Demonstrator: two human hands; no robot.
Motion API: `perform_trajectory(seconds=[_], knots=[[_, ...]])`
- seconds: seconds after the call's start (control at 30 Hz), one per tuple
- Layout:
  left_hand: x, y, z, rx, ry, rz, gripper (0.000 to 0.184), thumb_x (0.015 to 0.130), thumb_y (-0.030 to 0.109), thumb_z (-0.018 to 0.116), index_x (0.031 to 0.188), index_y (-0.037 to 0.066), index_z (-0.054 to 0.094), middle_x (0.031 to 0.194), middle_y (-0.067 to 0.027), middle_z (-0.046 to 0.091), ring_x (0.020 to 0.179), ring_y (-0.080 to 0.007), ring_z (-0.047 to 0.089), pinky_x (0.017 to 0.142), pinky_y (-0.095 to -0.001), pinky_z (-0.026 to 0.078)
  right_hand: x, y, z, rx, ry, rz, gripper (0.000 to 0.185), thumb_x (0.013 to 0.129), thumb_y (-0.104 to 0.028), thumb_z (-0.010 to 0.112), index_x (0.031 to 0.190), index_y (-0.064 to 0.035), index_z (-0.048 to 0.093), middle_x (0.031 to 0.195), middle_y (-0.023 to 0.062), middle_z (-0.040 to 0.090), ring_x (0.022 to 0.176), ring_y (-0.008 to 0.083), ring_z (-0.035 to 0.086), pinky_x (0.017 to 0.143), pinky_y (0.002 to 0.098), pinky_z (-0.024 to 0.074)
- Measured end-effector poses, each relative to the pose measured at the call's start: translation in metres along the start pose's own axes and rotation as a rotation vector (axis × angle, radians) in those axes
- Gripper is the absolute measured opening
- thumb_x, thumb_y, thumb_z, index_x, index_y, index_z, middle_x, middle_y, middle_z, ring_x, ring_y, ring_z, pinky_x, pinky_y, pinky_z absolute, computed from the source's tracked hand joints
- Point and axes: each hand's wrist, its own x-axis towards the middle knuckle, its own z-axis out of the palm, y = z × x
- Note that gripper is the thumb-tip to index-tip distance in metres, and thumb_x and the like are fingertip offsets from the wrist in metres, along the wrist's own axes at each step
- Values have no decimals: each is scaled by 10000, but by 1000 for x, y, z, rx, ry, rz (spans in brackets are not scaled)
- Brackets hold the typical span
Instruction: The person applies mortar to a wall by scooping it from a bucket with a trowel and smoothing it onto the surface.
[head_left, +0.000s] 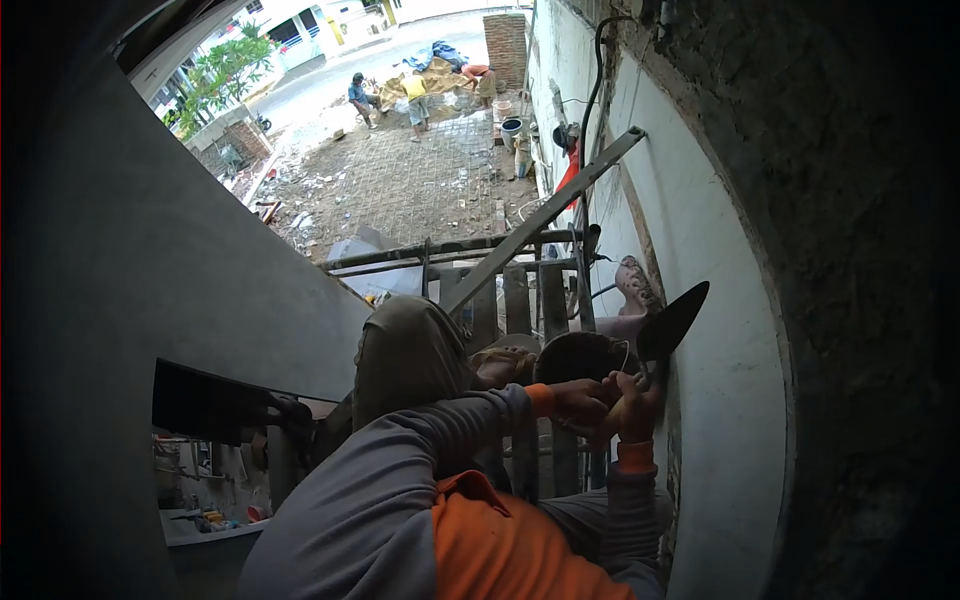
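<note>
Far left: a grey wall (250, 240), even in tone, no open patches visible. Below it, an opening with small mixed items (215, 515), too small to sort. Beyond, in the yard, three other people are bent or standing around a brown sheet (437, 82).

Centre: wearer's raised knee (410, 350) in drab trousers, above the slats (516, 300) of a platform. A long bar (545, 215) slants across from near the knee up to the pale wall on the right.

Right of centre: a dark round bucket (572, 358) stands just ahead of the hands; contents lost in shadow. Left hand (582, 400) has curled fingers by its near rim; whether it grips anything, cannot tell. Right hand (637, 408) is closed around the handle of a trowel (675, 325), blade tip up, beside the pale wall (720, 420). Blade contact with the wall: cannot tell.

Far right: rough, dark masonry (860, 250) along the pale wall's edge.

Progress (judgement): pale surface looks largely covered and flat; the ragged border appears unfinished. Trowel in hand and bucket close by suggest work midway; amount left not measurable from this view.
</note>
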Motion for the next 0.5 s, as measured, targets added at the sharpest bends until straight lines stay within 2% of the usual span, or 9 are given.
perform_trajectory(seconds=[0.03,0.13,0.17,0.23,0.33,0.43,0.5], knots=[[2,-10,-2,35,44,67,243,818,206,531,897,-23,549,720,-39,560,614,-109,555,562,-264,456,0,2,1,49,-6,13,139,776,-56,594,805,-5,469,750,100,585,612,160,607,612,263,534],[2,-19,-17,88,392,27,295,865,272,520,862,-20,557,648,-34,539,510,-126,547,502,-286,458,-6,-10,5,-78,21,-53,151,782,-70,604,800,-12,465,757,104,587,614,152,603,571,258,528],[8,-30,-23,126,558,-43,321,875,294,505,861,-21,563,637,-48,548,483,-154,551,492,-305,463,-10,-17,6,-152,82,-22,179,791,-107,617,775,-30,456,698,80,565,540,134,575,477,253,497],[22,-54,-37,203,885,-183,377,895,338,476,858,-24,575,617,-76,566,429,-211,560,474,-343,473,-11,-12,-12,-253,65,66,195,797,-132,621,765,-40,452,645,57,535,481,122,542,423,249,463],[25,-69,-48,312,1160,-420,425,908,375,412,885,-4,604,681,-165,609,611,-322,631,597,-414,498,-22,-5,-33,-334,76,157,232,790,-182,642,760,-54,451,568,21,476,400,101,482,371,243,420],[22,-144,-79,680,1212,-465,492,896,452,387,1024,30,604,982,-250,589,1011,-388,535,876,-420,412,-33,8,-54,-398,106,175,250,764,-187,663,783,-46,457,572,24,477,407,105,484,371,243,413],[6,-111,-71,556,1193,-538,536,895,482,368,1027,19,603,1029,-252,577,1023,-380,531,884,-428,406,-43,11,-61,-464,95,145,243,754,-170,662,817,-39,468,586,29,486,415,107,490,382,243,420]])
